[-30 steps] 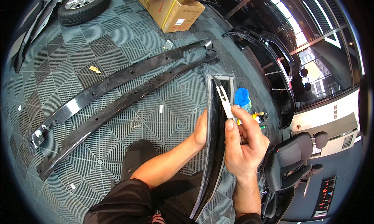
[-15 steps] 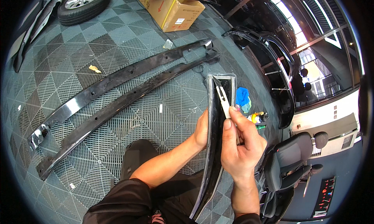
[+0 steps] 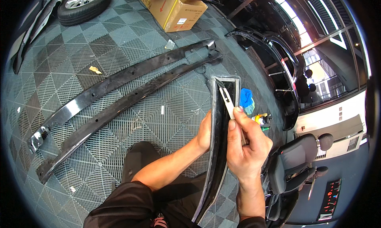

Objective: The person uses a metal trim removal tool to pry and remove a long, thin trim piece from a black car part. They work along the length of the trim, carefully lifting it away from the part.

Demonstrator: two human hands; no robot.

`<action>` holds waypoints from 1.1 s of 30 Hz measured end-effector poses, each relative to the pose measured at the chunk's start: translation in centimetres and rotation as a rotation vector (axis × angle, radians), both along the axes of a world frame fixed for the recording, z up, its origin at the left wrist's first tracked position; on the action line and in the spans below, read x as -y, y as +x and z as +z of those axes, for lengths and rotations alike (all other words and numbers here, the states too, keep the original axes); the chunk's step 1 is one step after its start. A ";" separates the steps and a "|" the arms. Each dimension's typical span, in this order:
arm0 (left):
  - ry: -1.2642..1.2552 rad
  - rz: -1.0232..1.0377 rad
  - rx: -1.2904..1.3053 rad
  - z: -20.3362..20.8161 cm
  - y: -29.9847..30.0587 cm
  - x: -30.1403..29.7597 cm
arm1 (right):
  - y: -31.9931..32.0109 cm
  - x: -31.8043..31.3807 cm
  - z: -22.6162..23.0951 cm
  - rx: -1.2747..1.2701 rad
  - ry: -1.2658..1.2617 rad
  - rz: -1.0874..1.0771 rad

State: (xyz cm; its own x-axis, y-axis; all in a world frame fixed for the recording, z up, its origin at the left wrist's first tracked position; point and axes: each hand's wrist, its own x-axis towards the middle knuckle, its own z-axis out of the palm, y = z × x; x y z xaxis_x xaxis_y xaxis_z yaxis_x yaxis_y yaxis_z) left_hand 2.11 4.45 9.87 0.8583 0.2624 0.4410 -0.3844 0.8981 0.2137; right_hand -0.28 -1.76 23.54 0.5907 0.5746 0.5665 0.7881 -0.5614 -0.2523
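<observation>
A long black trim piece with a grey edge strip stands upright before me, its squared end at the top. My left hand grips it from the left side; most of those fingers are hidden behind it. Pinched between thumb and fingers of my right hand is a utility knife with a pale metal body. Its dark blade points up and left, at the inner side of the grey edge near the top end. Whether the blade touches the edge I cannot tell.
Two long black trim pieces lie on the grey tiled floor to the left. Farther off are a cardboard box and a wheel. At right are a blue cloth, a yellow-labelled bottle and dark seats.
Almost nothing differs. The right hand and knife hold nearly the same place on the trim piece, and the whole view has shifted very slightly.
</observation>
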 end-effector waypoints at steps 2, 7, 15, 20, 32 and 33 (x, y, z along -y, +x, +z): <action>-0.002 0.012 0.004 0.2 -0.1 0.0 | -0.4 0.0 0.2 -0.043 -0.005 -0.029; 0.169 0.029 -0.057 -0.3 -0.2 -0.3 | 0.6 -0.3 0.3 0.166 -0.042 0.032; -0.005 -0.044 -0.101 0.4 -0.6 0.0 | 0.0 0.4 -0.5 0.112 -0.019 0.037; 0.049 -0.012 -0.030 -0.6 -0.3 0.0 | -1.2 0.4 0.0 -0.045 -0.024 -0.024; 0.077 0.102 0.021 -1.6 -0.2 0.7 | -1.3 1.0 -1.2 -0.132 0.196 0.020; 0.080 0.099 0.004 -1.9 -0.2 0.8 | -1.3 1.0 -1.2 -0.126 0.197 0.017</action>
